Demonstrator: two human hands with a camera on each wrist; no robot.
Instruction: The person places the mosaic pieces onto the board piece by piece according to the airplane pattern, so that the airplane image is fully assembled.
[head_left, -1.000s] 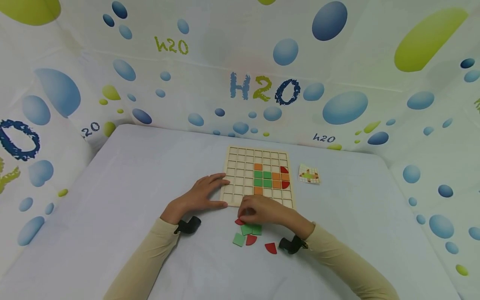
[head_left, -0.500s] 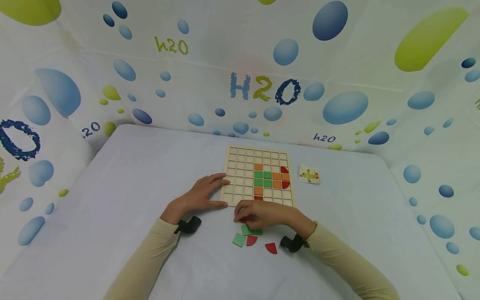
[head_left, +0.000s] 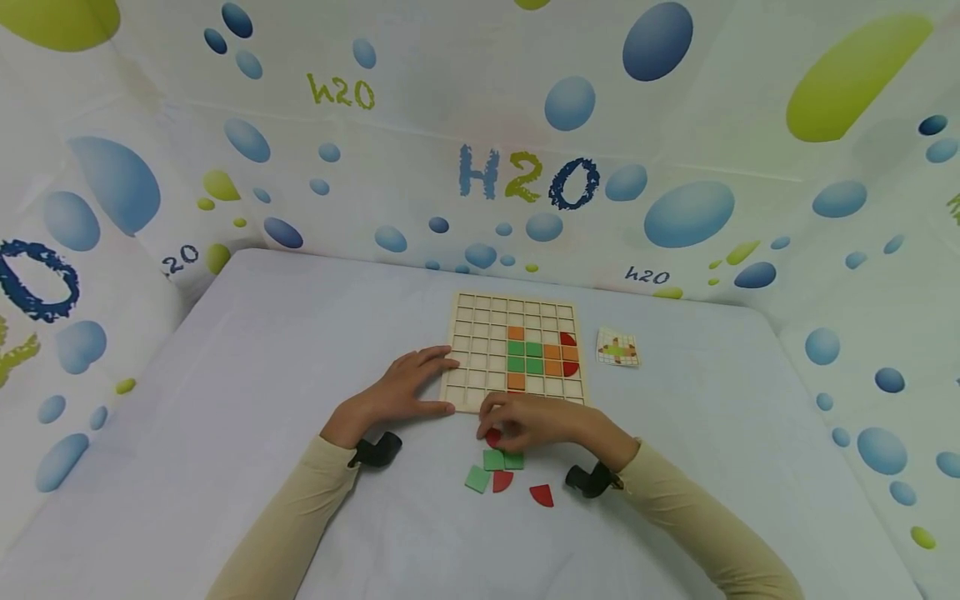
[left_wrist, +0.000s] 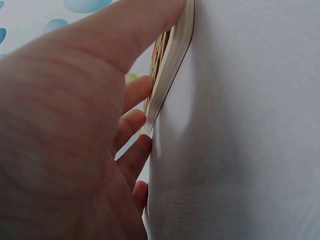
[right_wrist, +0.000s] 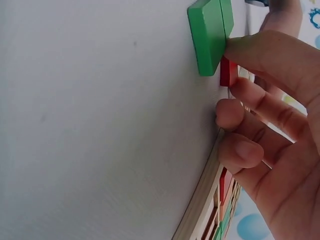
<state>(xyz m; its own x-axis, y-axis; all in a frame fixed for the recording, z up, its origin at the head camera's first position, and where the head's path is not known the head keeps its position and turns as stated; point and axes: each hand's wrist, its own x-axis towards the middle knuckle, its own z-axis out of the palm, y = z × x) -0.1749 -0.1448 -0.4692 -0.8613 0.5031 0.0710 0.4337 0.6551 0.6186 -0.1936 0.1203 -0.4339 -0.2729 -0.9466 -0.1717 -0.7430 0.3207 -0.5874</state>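
Observation:
My left hand (head_left: 401,387) rests at the left edge of a wooden grid board (head_left: 472,317), fingertips on its frame and thumb at the near left corner. Just off the board's near edge, my right hand (head_left: 534,419) pinches a red quarter-circle tile (head_left: 492,437) between thumb and index finger. That tile (right_wrist: 228,75) is partly covered by the fingers in the right wrist view. Near it lie several green square tiles (head_left: 477,479), with red quarter-circle tiles (head_left: 542,495) closer to me. Green, orange and red tiles fill some cells on the board's right half.
A small pattern card (head_left: 618,347) lies right of the board, printed with a coloured grid design. White cloth (head_left: 315,300) covers the table, and a printed curtain (head_left: 420,125) rises behind it.
My right hand has shifted slightly along the board's near edge, and the red quarter-circle tile has moved a little right with it. The left hand has stayed put.

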